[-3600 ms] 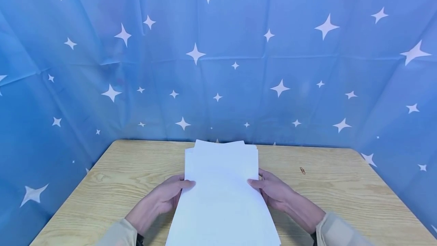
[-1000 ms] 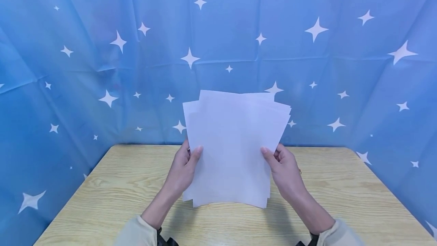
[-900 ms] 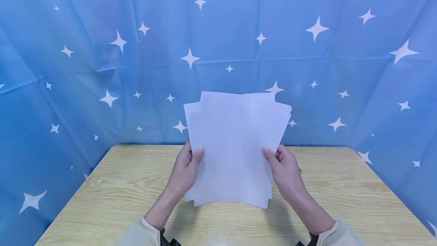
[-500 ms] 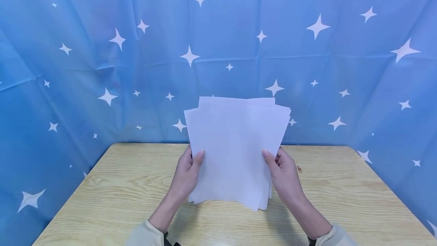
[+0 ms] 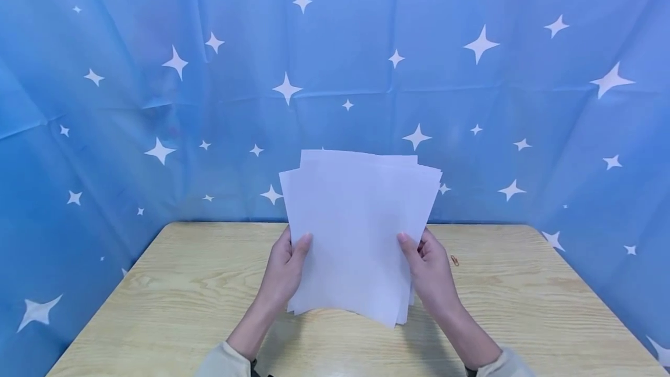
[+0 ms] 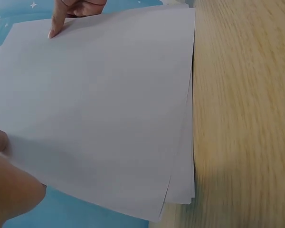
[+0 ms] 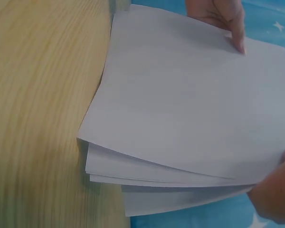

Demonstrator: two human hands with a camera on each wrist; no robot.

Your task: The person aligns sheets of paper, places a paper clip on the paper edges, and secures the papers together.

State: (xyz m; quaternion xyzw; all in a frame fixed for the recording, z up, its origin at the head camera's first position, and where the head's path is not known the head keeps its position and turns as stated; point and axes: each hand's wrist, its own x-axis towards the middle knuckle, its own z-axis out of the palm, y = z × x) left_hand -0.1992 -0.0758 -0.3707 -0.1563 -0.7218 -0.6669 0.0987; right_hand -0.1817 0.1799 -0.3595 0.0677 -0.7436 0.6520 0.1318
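Several loose white sheets of paper (image 5: 356, 220) stand nearly upright over the table in the head view, fanned so their corners stick out unevenly at top and bottom. My left hand (image 5: 285, 266) grips their left edge, thumb on the near face and fingers behind. On the opposite edge my right hand (image 5: 431, 269) pinches them the same way. The right wrist view shows the sheets (image 7: 180, 104) splayed apart at one corner. In the left wrist view the lower edge of the paper (image 6: 99, 109) lies close along the wooden tabletop.
A small orange-red paper clip (image 5: 455, 260) lies on the wooden table (image 5: 523, 307), just right of my right hand. Behind the table's far edge hangs a blue curtain (image 5: 356, 45) with white stars.
From low over the table, the paper was raised upright by both hands, then lowered slightly in the last second. Its lower right corners have spread, and the paper clip shows fully again.
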